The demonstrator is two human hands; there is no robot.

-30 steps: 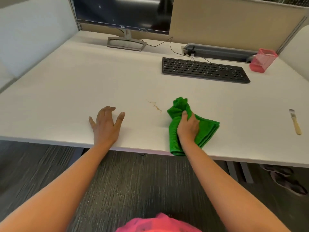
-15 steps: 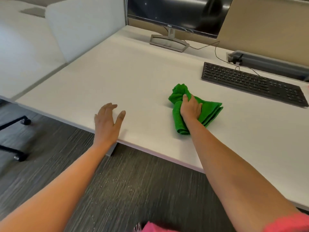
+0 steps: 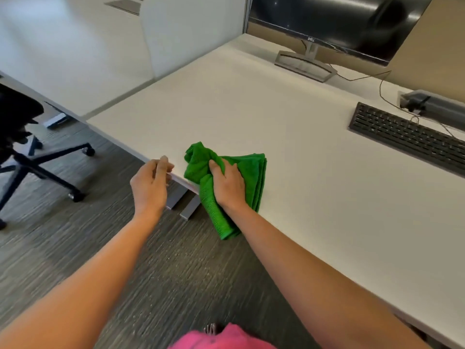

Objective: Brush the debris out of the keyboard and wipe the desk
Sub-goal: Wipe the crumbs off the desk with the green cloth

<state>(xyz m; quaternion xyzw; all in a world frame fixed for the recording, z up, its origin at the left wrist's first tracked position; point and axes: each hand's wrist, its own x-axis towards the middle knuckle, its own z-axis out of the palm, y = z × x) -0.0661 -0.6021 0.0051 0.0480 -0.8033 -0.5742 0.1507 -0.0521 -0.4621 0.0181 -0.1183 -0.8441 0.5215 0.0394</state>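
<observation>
The right hand (image 3: 229, 183) is gripping a bunched green microfibre cloth (image 3: 254, 170) and pressing it onto the front edge of the wide white matte desk (image 3: 251, 109). One end of the cloth is hanging over that edge. The left hand (image 3: 148, 183) is hovering loosely cupped at the same edge, just left of the cloth, holding nothing. The flat black keyboard (image 3: 407, 137) is lying well apart, toward the back right. A dark widescreen monitor (image 3: 339, 21) is standing behind it. A black wheeled office chair (image 3: 20, 137) is sitting on the grey striped carpet (image 3: 176, 273) to the left, near a white partition panel (image 3: 191, 28).
</observation>
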